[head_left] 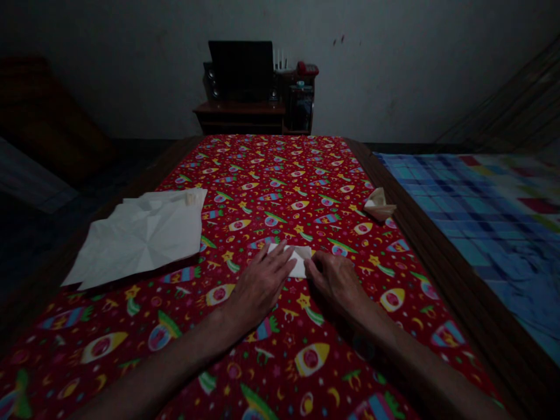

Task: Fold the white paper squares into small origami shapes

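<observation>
Left hand [263, 275]: fingers extended and laid flat across the folded white paper [301, 265], not closed around it. Right hand [335, 275]: the paper's 3 o'clock edge is pinched between thumb and curled fingers. The paper, taken as clock centre, is seen lying flat on the red patterned cloth [332, 379], with its 9 o'clock part covered by the left fingers. At 2 o'clock, near the cloth's edge, a folded paper piece [381, 210] with raised sides is noted. Between 9 and 10 o'clock, a pile of creased white sheets [131, 245] is spread, well apart from the hands. Farther out, between 11 and 12 o'clock, a dark monitor [241, 69] is supported on a wooden desk [240, 108]; a red telephone [307, 69] is placed at 12.
</observation>
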Available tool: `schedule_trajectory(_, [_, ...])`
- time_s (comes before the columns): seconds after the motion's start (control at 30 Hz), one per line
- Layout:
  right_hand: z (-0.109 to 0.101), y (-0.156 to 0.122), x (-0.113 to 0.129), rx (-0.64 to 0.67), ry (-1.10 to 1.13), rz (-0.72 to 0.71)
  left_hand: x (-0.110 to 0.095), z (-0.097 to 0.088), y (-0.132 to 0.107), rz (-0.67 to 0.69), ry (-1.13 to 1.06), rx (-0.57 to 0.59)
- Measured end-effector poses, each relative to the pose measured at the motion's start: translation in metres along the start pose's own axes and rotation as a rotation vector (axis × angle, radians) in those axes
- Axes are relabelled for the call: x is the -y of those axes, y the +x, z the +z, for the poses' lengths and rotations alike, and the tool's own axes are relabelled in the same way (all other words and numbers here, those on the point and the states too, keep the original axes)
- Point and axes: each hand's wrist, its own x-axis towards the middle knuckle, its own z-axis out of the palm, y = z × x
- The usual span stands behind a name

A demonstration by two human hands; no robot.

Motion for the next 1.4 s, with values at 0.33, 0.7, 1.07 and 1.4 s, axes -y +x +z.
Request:
schedule_trajectory(0.33, [-0.001,-0.002,-0.002,-0.083,0.008,-0.030,-0.013,0.003,-0.003,0.010,-0.021,0.122])
schedule_trajectory(0.7, [0.010,-0.044,0.009,0.056,-0.136,-0.513,-0.013,0.005,-0.010,-0.015,0.018,0.087])
schedule_trajectory(1.07, [0.006,-0.024,-0.007,0.046,-0.237,-0.371,0.000,0.000,-0.018,-0.109,0.137,0.059])
schedule_trajectory(1.4, [0.011,-0.035,0.011,0.080,-0.172,-0.508,0.008,0.004,-0.018,-0.062,0.152,0.049])
